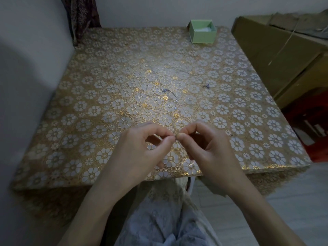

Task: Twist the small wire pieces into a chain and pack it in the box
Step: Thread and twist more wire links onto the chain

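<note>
Left hand (142, 148) and right hand (209, 148), fingertips meeting, pinch a wire piece (176, 137) above the floral surface (88, 103); green box (202, 31) at its far edge.

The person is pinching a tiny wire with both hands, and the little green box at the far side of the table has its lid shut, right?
Not quite. The green box is open, with no lid on it; the head view shows its pale inside. The rest holds: the left hand and right hand pinch a tiny wire piece between them, and the box sits at the table's far side.

Left hand (142, 148) and right hand (209, 146) pinch one wire piece (176, 137) between them.
</note>
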`<control>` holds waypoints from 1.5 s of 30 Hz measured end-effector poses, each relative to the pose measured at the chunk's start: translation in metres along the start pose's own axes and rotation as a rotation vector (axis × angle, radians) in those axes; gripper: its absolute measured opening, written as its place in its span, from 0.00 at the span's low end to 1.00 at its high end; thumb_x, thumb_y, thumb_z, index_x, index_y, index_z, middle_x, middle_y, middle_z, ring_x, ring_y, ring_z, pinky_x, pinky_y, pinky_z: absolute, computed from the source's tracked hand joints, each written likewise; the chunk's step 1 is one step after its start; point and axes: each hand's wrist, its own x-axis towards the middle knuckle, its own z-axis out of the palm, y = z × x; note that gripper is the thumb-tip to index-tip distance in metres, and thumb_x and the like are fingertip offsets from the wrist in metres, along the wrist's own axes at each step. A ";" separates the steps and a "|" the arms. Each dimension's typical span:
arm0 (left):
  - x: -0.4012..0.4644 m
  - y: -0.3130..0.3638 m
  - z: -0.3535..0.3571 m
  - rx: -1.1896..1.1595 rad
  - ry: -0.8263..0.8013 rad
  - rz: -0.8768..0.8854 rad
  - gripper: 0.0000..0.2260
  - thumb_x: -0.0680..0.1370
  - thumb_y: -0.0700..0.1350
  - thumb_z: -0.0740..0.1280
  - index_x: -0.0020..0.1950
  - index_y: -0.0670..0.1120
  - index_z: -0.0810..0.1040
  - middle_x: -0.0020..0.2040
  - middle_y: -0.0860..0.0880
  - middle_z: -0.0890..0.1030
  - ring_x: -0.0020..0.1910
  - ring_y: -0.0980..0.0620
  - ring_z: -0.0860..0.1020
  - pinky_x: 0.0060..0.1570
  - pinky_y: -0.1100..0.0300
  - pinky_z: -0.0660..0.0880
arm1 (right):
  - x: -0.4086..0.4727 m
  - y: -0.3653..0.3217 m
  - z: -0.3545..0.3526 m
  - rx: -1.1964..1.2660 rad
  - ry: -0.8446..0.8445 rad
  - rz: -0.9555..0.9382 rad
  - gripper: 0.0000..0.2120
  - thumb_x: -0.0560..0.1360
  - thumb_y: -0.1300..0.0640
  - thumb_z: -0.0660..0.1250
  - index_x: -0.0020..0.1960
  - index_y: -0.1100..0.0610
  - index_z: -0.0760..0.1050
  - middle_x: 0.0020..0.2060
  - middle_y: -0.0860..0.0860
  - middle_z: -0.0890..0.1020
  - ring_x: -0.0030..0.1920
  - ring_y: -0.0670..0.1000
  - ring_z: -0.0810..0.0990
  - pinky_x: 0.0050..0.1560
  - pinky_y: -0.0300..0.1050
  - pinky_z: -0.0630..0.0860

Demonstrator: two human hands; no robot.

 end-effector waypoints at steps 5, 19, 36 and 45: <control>0.000 0.002 0.002 0.039 -0.002 -0.006 0.04 0.70 0.49 0.69 0.41 0.51 0.82 0.39 0.54 0.81 0.31 0.57 0.80 0.30 0.61 0.79 | 0.000 -0.001 0.000 -0.003 -0.006 0.012 0.05 0.71 0.51 0.66 0.38 0.49 0.75 0.29 0.41 0.75 0.29 0.43 0.72 0.32 0.35 0.67; 0.002 -0.009 -0.005 0.092 -0.147 0.027 0.05 0.73 0.46 0.68 0.37 0.51 0.78 0.40 0.56 0.79 0.41 0.57 0.79 0.40 0.54 0.79 | 0.000 -0.002 -0.001 0.202 -0.209 0.200 0.09 0.77 0.62 0.63 0.38 0.55 0.74 0.25 0.41 0.71 0.26 0.42 0.65 0.27 0.36 0.62; 0.007 -0.011 -0.007 0.250 -0.270 0.173 0.06 0.67 0.56 0.60 0.36 0.56 0.73 0.43 0.59 0.76 0.43 0.58 0.77 0.35 0.69 0.71 | 0.005 -0.004 -0.009 -0.001 -0.311 0.039 0.05 0.70 0.61 0.66 0.37 0.54 0.73 0.26 0.37 0.72 0.25 0.41 0.66 0.28 0.30 0.61; 0.004 -0.018 0.008 0.196 -0.185 0.199 0.06 0.67 0.54 0.59 0.36 0.54 0.72 0.39 0.56 0.74 0.41 0.58 0.75 0.35 0.72 0.66 | 0.001 0.004 0.004 0.370 -0.169 0.229 0.06 0.66 0.63 0.63 0.32 0.55 0.72 0.28 0.47 0.72 0.25 0.42 0.64 0.25 0.34 0.61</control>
